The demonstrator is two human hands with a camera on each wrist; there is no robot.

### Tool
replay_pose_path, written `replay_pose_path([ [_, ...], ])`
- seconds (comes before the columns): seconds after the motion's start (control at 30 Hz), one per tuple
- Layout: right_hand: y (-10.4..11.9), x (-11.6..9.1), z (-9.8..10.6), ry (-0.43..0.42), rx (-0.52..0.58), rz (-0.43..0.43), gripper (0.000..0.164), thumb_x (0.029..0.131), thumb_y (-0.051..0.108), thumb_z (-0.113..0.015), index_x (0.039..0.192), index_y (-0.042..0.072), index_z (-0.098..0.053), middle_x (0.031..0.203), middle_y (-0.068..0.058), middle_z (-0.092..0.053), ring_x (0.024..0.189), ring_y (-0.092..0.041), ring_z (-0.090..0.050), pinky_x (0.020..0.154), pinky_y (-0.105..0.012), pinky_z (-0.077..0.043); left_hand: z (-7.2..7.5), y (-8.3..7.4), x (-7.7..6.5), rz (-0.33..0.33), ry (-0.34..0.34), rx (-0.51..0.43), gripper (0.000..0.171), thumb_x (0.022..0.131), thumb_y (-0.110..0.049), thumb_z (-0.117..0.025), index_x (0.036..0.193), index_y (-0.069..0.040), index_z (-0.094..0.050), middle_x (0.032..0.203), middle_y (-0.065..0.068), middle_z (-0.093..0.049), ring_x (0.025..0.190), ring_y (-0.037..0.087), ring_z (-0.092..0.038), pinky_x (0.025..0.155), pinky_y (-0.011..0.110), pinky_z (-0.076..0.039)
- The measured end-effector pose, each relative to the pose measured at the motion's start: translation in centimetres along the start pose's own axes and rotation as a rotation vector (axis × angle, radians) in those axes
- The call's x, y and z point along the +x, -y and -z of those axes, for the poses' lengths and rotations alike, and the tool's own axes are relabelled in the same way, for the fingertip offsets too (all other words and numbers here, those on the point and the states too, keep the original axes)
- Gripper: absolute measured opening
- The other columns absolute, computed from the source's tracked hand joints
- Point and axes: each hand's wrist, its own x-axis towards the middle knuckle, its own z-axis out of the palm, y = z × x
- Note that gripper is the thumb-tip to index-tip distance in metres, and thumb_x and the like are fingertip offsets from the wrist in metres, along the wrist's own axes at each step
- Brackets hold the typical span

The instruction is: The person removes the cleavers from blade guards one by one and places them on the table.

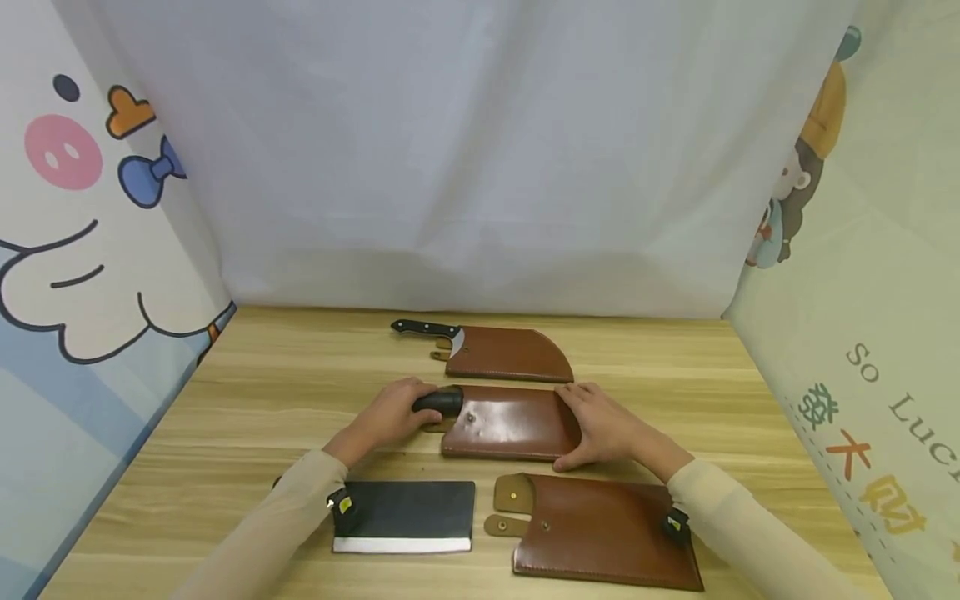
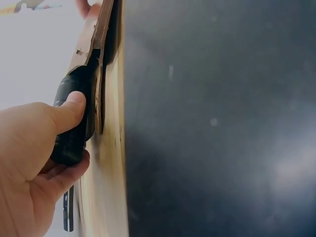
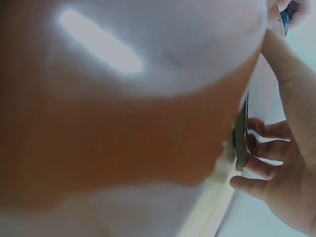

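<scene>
While the table (image 1: 247, 375) carries everything, the front sheath (image 1: 600, 529) lies apparently unfilled, the bare cleaver (image 1: 405, 510) just beside it: that pair seems left. The middle sheath (image 1: 517, 421) appears filled; beyond it, the back knife (image 1: 429, 328) is already sheathed. My right hand (image 1: 609, 429) spreads wide across the middle sheath's right end; my left hand (image 1: 390, 412) curls round the black handle (image 2: 72, 140).

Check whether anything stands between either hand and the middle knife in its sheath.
Nothing visible does. The left hand holds the black handle, and the right hand grips the brown sheath at its right end. The bare blade and larger sheath lie nearer the person, blocking neither hand.
</scene>
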Motion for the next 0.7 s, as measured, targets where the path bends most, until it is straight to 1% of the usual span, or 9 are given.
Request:
replay_pose_path([
  [0.17,0.2,-0.2,0.3,-0.018,0.022,0.003,0.127,0.065,0.066,-0.088,0.154,-0.006,-0.034,0.154,-0.033,-0.040,0.143,-0.047,-0.038,0.115,-0.058,-0.036,0.3,-0.2,-0.1,-0.013,-0.016,0.004,0.047,0.094,-0.030,-0.076,0.130,-0.001,-0.067,0.108,0.011,-0.071,0.083,0.015,-0.060,0.069,0.034,-0.047],
  [0.37,0.3,-0.4,1.0,-0.043,0.029,0.020,0.127,0.066,0.064,-0.088,0.155,-0.008,-0.033,0.154,-0.034,-0.039,0.142,-0.048,-0.040,0.115,-0.057,-0.036,0.7,-0.4,-0.5,-0.037,-0.079,0.005,0.047,0.093,-0.029,-0.078,0.130,-0.001,-0.068,0.111,0.011,-0.070,0.089,0.020,-0.065,0.073,0.036,-0.051],
  [0.53,0.4,-0.5,1.5,-0.058,0.036,0.023,0.127,0.066,0.063,-0.089,0.156,-0.006,-0.032,0.155,-0.033,-0.038,0.141,-0.048,-0.041,0.114,-0.059,-0.037,1.3,-0.8,-0.8,-0.050,-0.104,0.012,0.047,0.092,-0.029,-0.078,0.129,-0.001,-0.068,0.110,0.011,-0.070,0.089,0.020,-0.065,0.074,0.038,-0.051],
  [0.7,0.8,-0.8,2.1,-0.060,0.054,0.011,0.124,0.067,0.061,-0.089,0.157,-0.004,-0.033,0.157,-0.032,-0.036,0.143,-0.049,-0.039,0.114,-0.060,-0.037,1.8,-1.0,-1.0,-0.076,-0.123,0.020,0.046,0.092,-0.029,-0.078,0.128,-0.002,-0.069,0.110,0.011,-0.070,0.086,0.019,-0.064,0.073,0.038,-0.051],
])
